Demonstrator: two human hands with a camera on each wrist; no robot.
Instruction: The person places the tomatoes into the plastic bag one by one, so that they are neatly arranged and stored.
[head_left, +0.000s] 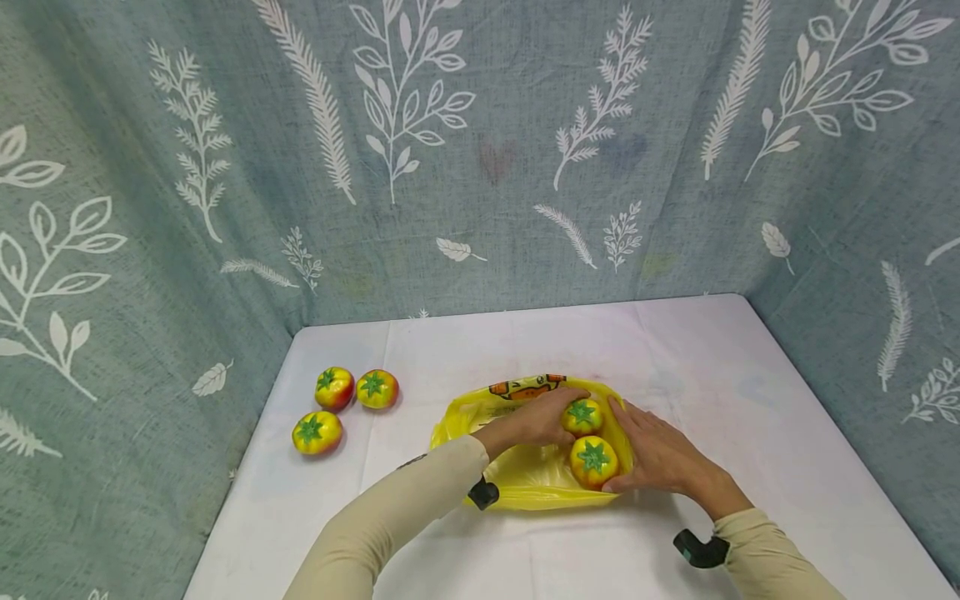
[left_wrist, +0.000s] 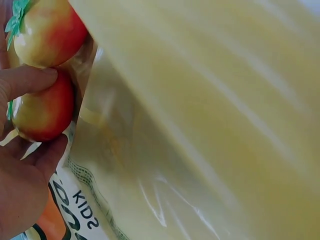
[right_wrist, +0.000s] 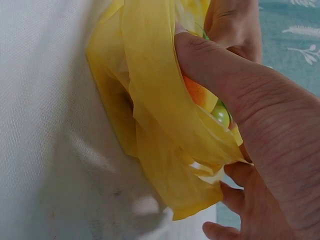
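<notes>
A yellow plastic bag (head_left: 525, 500) lies with its mouth spread, and two red-yellow toy fruits with green leafy tops sit inside at its right end. My left hand (head_left: 534, 419) reaches into the bag and grips the farther fruit (head_left: 582, 416); in the left wrist view, thumb and fingers hold that fruit (left_wrist: 45, 110) on both sides. The nearer fruit (head_left: 594, 462) touches it. My right hand (head_left: 663, 454) holds the bag's right edge from outside, its thumb over the rim beside the nearer fruit; the right wrist view shows the thumb on the yellow plastic (right_wrist: 155, 100).
Three more toy fruits, one at the front (head_left: 317, 433) and two behind it (head_left: 334, 388) (head_left: 377, 389), stand on the left of the white-covered table (head_left: 465, 342). Blue-green curtains (head_left: 480, 183) with white leaf prints surround its back and sides.
</notes>
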